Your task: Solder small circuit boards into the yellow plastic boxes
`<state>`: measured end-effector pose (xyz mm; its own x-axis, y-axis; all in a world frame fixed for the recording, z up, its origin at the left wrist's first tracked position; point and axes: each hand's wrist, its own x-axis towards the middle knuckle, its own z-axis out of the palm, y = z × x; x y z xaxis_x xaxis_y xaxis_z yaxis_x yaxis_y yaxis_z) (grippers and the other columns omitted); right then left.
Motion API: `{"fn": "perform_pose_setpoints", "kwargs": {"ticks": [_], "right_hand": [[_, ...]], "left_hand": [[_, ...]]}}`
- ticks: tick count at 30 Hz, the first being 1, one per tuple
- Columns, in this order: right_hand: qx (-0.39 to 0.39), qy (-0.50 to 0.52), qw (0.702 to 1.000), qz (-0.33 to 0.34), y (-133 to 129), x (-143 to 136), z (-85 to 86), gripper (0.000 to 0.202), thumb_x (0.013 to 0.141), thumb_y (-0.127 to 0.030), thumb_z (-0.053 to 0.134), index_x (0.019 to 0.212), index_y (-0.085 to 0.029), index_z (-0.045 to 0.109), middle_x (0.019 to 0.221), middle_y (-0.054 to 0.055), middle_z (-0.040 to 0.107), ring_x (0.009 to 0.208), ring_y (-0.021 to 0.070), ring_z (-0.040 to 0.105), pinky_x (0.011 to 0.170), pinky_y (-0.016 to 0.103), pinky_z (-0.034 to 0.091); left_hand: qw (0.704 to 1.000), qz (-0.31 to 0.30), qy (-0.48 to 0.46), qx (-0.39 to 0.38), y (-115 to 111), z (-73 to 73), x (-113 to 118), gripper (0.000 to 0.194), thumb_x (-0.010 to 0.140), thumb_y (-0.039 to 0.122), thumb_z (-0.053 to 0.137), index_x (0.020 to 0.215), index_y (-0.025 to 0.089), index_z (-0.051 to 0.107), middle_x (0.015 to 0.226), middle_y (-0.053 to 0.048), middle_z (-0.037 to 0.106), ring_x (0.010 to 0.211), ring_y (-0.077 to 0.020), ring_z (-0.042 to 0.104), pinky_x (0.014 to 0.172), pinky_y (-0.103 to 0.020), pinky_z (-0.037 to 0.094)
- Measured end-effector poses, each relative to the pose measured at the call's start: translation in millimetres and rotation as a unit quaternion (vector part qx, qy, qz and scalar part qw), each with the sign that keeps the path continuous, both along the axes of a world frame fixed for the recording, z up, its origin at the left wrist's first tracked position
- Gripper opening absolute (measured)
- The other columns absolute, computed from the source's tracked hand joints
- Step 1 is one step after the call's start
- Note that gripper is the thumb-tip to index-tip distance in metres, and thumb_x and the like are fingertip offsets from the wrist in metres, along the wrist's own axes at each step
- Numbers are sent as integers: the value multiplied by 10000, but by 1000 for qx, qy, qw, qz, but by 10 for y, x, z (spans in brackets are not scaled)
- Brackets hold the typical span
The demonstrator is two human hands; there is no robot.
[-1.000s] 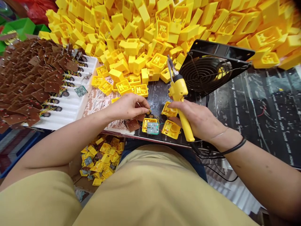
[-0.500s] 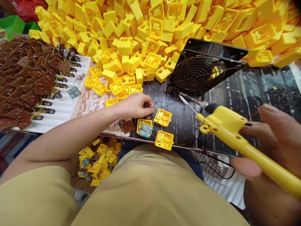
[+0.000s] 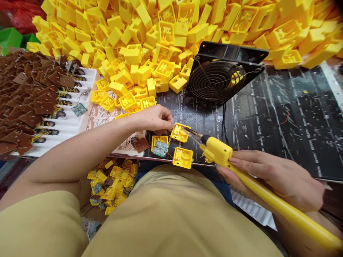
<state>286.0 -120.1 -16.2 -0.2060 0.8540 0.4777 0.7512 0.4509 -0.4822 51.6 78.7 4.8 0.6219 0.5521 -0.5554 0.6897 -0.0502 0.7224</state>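
Observation:
My right hand [image 3: 278,178] grips the yellow-handled soldering iron [image 3: 219,151], its tip over an open yellow housing [image 3: 179,134] on the bench. At that housing's upper left edge, my left hand [image 3: 160,119] is closed in a pinch; what its fingertips hold is too small to make out. Just below lies a second open housing [image 3: 183,158] with a round speaker grille. To its left, a green circuit board [image 3: 160,149] rests over a third housing, with thin wires leading off. A brown board [image 3: 141,144] lies farther left, and another is partly hidden under my left hand.
A black fan [image 3: 214,80] stands tilted behind the work spot. Yellow housings [image 3: 131,55] are heaped along the back. Brown boards [image 3: 40,89] with wired round parts pile on a white ridged tray [image 3: 71,123] at left. Below the bench edge sit more filled housings [image 3: 115,182].
My right hand has brought the soldering iron left and down, from beside the fan to the upper housing. My left hand stays pinched near that housing. The view has shifted slightly.

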Motion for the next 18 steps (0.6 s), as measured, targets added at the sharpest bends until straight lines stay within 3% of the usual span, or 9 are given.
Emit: {"fn": "perform_pose_setpoints", "kwargs": {"ticks": [3,11,18], "right_hand": [[11,-7,1000,13,68,-29,54,40,918,-211,632,951,-232,624,821,3,706,741,154,708,700,268,621],[61,-45,995,71,206,-119,245,239,802,-121,754,966,-231,620,824,-6,715,707,151,702,660,263,624],[58,-87,988,112,231,170,328,238,828,-147,725,1031,-214,622,869,19,705,719,142,687,643,228,593]], "left_hand": [[1000,1,-5,-15,12,-7,6,32,731,178,603,702,170,613,627,-18,670,521,-99,615,506,-185,505],[1000,-16,0,-10,53,-27,16,72,754,204,614,689,179,633,627,-13,676,544,-110,637,527,-199,504],[999,-11,-11,-38,58,0,30,83,740,157,624,659,170,630,558,-1,625,468,-88,578,486,-195,476]]}}
